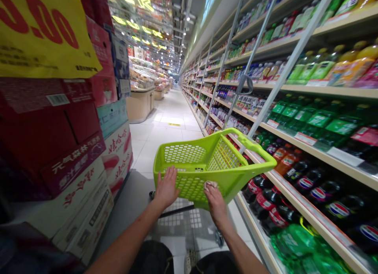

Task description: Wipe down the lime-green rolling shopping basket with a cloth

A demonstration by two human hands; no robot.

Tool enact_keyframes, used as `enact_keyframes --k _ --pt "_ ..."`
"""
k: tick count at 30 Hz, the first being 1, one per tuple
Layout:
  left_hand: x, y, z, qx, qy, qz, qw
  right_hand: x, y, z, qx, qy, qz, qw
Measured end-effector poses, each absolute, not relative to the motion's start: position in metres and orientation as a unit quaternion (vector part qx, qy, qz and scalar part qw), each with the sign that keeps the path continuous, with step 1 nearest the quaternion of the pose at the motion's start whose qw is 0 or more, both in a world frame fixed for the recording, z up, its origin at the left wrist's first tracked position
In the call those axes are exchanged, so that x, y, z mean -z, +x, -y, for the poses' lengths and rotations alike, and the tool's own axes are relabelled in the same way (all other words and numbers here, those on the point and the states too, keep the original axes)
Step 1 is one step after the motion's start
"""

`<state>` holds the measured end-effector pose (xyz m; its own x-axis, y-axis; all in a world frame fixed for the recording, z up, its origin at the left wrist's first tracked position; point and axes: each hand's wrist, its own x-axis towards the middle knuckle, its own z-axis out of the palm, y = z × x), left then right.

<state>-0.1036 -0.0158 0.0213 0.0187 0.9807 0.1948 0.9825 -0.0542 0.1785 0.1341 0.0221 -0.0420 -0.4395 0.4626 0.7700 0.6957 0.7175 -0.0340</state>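
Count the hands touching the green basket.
2. The left hand rests on the green basket, near wall, left side; the right hand presses the same wall, right side. No others show.

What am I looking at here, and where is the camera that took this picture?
There is no machine here, just a person's two bare hands. The single camera sits on that person's head and looks forward and down, so you see their own forearms reaching out along a supermarket aisle.

The left hand lies flat against the near wall of a green basket. The right hand presses a small pale wad, cloth or paper, against the same wall. The basket looks empty.

On the right, shelves carry drink bottles. On the left stand stacked cartons under a yellow sign.
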Motion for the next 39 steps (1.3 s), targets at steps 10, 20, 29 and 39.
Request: enact_keyframes --k 10,20,29,39 --pt "-0.019 -0.138 0.027 0.14 -0.699 0.701 -0.023 0.018 0.086 -0.025 0.142 -0.309 0.834 0.435" --pt "-0.021 -0.178 0.025 0.258 -0.643 0.704 -0.157 0.007 0.001 -0.018 0.104 -0.243 0.872 0.412" --pt "-0.016 -0.181 0.028 0.293 -0.636 0.691 -0.179 0.062 -0.008 -0.009 0.134 -0.173 0.921 0.322" --pt "-0.018 -0.145 0.028 0.167 -0.677 0.715 -0.043 0.043 0.065 -0.021 0.175 -0.228 0.892 0.35"
